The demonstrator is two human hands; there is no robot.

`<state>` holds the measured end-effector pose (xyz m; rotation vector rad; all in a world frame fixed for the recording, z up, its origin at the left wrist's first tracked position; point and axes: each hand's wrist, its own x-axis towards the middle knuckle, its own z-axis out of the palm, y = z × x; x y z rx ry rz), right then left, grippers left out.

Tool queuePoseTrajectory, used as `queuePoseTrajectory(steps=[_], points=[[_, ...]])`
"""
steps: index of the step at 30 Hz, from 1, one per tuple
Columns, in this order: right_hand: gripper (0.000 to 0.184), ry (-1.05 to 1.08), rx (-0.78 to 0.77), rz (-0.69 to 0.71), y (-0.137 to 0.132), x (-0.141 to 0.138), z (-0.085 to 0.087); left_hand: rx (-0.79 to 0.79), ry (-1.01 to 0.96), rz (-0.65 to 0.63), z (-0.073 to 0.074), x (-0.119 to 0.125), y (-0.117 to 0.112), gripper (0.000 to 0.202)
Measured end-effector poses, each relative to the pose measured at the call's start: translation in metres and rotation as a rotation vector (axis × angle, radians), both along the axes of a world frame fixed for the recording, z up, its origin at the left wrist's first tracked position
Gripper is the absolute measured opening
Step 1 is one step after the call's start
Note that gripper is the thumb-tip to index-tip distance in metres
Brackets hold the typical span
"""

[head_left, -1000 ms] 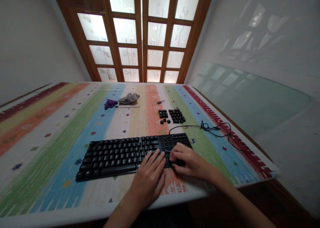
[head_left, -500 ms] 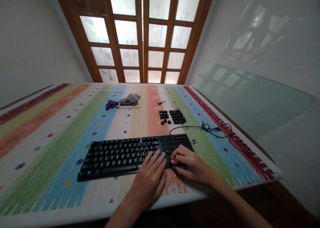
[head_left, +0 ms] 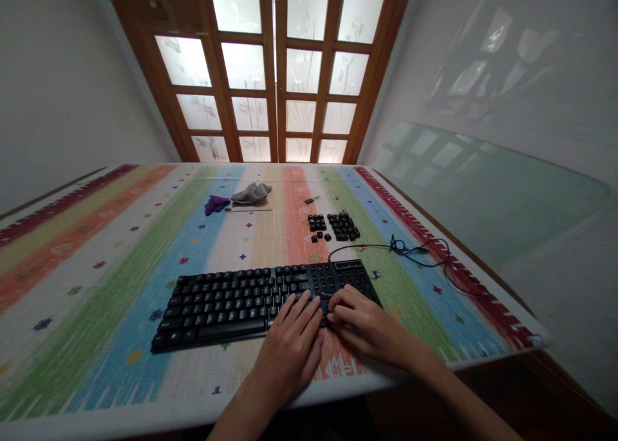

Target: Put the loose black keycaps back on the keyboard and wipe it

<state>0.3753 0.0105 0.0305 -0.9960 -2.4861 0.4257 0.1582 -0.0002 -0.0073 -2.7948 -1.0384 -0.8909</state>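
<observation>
A black keyboard [head_left: 222, 299] lies on the striped tablecloth, its right part bare of many keycaps. My left hand [head_left: 292, 341] rests on it with outstretched fingers, near the arrow-key area. Just to the right, my right hand [head_left: 364, 322] is closed in a pinch low over the keyboard, close to the left fingertips. Whatever sits between its fingers is hidden. Beyond the keyboard, several loose black keycaps [head_left: 342, 225] lie in groups on the cloth.
A small dark tool with thin prongs [head_left: 311, 200] lies behind the keycaps. Further left are a purple cloth [head_left: 216, 204] and a grey cloth [head_left: 252, 193]. The keyboard's cable [head_left: 410, 248] coils toward the table's right edge. Glazed wooden doors [head_left: 277, 93] stand behind the table.
My right hand has shifted slightly left, toward my left fingertips, still pinched. My left hand stays in place on the keyboard. The view has tilted very slightly.
</observation>
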Motion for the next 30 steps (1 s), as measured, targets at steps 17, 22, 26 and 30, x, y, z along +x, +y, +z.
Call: queuePoseTrajectory(steps=[17,22,26,30], points=[[0.014,0.046,0.039,0.002,-0.0058,0.0031,-0.0003,0.011,0.026,0.003,-0.0019,0.0001,-0.0003,0.040],[0.021,0.100,0.098,-0.027,-0.0052,0.0035,-0.0049,0.007,0.010,-0.002,-0.0022,0.0001,-0.0001,0.039],[0.020,0.135,0.116,-0.032,-0.0040,0.0034,-0.0076,0.013,0.008,0.001,-0.0017,0.0000,-0.0003,0.040],[0.014,0.169,0.115,-0.045,-0.0038,0.0037,-0.0085,0.013,0.014,0.004,-0.0012,-0.0001,-0.0001,0.040]])
